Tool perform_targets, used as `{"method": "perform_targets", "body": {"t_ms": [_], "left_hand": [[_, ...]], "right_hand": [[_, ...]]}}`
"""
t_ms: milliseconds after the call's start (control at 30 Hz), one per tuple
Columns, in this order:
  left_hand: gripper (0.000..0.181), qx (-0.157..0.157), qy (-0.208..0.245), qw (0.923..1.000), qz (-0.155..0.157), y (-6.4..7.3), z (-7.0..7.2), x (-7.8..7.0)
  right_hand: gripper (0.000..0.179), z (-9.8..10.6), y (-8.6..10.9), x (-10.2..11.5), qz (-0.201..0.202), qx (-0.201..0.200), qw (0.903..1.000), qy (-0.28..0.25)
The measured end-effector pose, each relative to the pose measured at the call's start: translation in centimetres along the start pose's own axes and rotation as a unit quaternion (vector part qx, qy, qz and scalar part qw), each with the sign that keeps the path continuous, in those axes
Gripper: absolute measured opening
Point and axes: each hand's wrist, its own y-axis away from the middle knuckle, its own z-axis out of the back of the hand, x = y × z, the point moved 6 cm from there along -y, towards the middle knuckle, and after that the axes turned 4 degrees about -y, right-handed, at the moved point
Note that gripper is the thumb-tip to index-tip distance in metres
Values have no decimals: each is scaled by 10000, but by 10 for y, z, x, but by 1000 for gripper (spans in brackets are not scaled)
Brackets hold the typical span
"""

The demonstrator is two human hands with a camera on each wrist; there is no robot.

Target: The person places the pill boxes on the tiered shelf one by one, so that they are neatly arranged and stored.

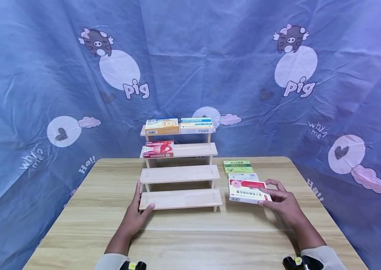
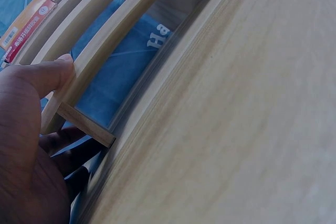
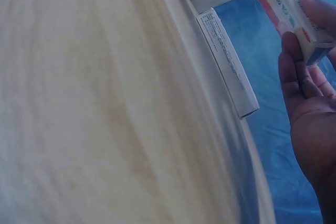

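Observation:
At the left end of the lowest step of a four-tier wooden display rack (image 1: pixel 181 198), my left hand (image 1: pixel 135 215) holds the board. Its thumb (image 2: pixel 55 72) lies on the board, with the other fingers at the side and beneath. My right hand (image 1: pixel 284 204) pinches a red and white medicine box (image 1: pixel 247 190) by its right end. In the right wrist view that box (image 3: pixel 286 3) is raised off the table, thumb on one side and fingers on the other. Just behind it lie a white medicine box (image 1: pixel 243 176) and a green one (image 1: pixel 237 167).
On the top tier sit a yellow and white box (image 1: pixel 161 126) and a blue and white box (image 1: pixel 196 126). A red box (image 1: pixel 158 149) lies at the left of the tier below. The wooden table (image 1: pixel 183 243) ends at a blue patterned curtain (image 1: pixel 190 56).

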Motion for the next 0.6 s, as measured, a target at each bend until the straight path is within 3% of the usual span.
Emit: {"method": "perform_targets", "body": {"t_ms": [367, 600], "left_hand": [[109, 9, -14, 10000, 29, 0, 0, 1], [108, 2, -41, 10000, 64, 0, 1, 1]], "right_hand": [[55, 0, -4, 3, 56, -69, 9991, -407], [56, 0, -10, 7, -48, -76, 9996, -281]]}}
